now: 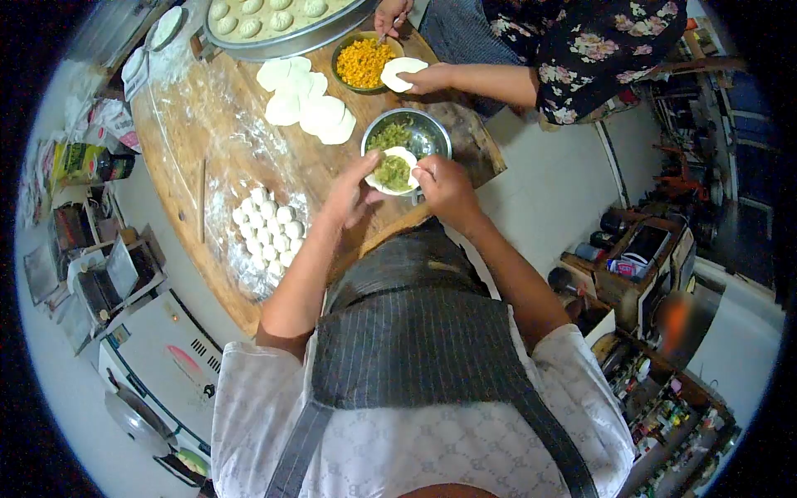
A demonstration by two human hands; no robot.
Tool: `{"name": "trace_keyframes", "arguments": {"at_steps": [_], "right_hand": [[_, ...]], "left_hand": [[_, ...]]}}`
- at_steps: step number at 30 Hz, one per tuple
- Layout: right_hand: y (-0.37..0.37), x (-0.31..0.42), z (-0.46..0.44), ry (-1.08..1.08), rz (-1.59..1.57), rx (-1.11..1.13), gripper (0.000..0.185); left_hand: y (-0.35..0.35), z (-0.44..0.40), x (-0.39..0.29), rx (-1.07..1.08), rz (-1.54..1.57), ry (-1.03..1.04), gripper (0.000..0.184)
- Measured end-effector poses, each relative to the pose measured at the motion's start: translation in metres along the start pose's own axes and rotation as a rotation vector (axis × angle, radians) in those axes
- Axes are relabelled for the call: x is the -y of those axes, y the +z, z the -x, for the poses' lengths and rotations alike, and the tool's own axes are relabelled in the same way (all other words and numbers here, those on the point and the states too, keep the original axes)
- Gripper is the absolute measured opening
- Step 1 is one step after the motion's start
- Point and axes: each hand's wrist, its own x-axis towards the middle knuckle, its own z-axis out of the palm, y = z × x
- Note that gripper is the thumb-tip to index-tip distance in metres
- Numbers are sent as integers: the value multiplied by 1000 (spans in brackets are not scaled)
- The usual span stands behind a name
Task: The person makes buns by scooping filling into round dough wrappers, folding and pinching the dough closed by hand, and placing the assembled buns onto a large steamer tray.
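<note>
A round white dough wrapper (374,184) with chopped green filling (393,172) on it is held over the near side of a metal bowl (448,137). My left hand (353,192) cups the wrapper from the left, thumb at its rim. At the right rim, the fingers of my right hand (448,189) are closed on the dough edge; some fingertips are hidden. More green filling lies in the bowl behind the wrapper. Flat dough wrappers (303,95) overlap on the wooden table just beyond the bowl, to the left.
Small dough pieces (270,228) cluster on the floured wooden table (178,153), beside a thin rolling pin (202,201). A large tray (282,51) carries several filled buns. Across the corner, another person's hand (427,79) holds a wrapper near a bowl of orange filling (364,65).
</note>
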Motion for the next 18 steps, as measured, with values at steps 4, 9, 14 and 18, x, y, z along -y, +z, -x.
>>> {"name": "trace_keyframes", "arguments": {"at_steps": [4,9,14,18], "right_hand": [[11,-4,1,-111,109,-130,13],[16,-9,0,25,-32,-86,13],[17,-10,0,-8,22,-44,12],[22,-9,3,-74,67,-90,11]], "left_hand": [[5,-11,41,-2,211,187,48],[-2,-15,45,-4,-165,327,53],[-3,-18,45,-106,-285,326,47],[1,-12,38,-111,-105,253,43]]}}
